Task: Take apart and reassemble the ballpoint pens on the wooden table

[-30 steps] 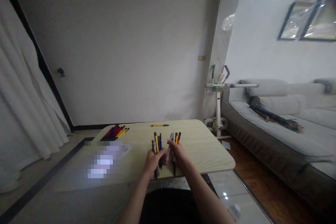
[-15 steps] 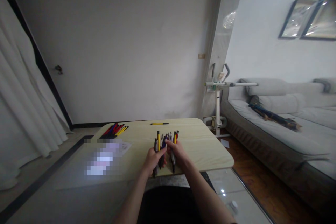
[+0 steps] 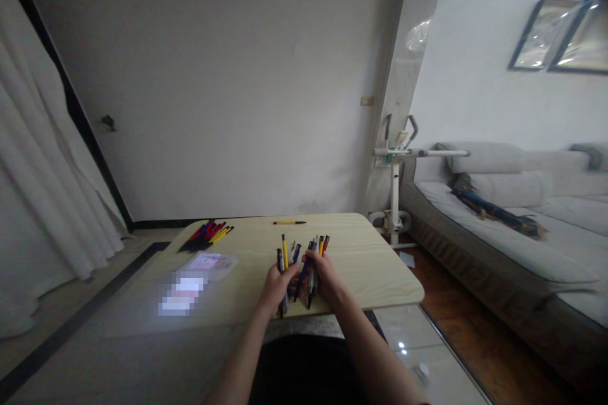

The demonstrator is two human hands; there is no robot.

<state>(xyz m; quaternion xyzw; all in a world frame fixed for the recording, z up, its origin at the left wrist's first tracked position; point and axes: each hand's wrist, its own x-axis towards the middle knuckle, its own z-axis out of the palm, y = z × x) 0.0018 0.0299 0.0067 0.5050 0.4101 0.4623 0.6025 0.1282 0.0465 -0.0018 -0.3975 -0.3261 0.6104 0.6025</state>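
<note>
My left hand (image 3: 277, 288) is closed around several upright pens, among them a yellow pen (image 3: 285, 251) and a dark one (image 3: 280, 261). Close beside it, my right hand (image 3: 325, 275) grips another bunch of pens (image 3: 311, 281) in blue, grey, yellow and red with dark tips. A blue pen (image 3: 300, 283) slants in the right hand's bunch, near the left fingers. Both bunches are held over the near edge of the light wooden table (image 3: 375, 272). The palms and some pen ends are hidden by the fingers.
A pile of red, blue, black and yellow pens (image 3: 208, 235) lies at the table's far left. One yellow pen (image 3: 289, 223) lies by the far edge. A clear packet (image 3: 213, 264) lies at left, beside a blurred-out patch. A grey sofa (image 3: 503, 221) stands at right.
The bunches have drawn slightly apart. A blue pen that stood between the hands now slants with the right hand's bunch. The pens on the table have not moved.
</note>
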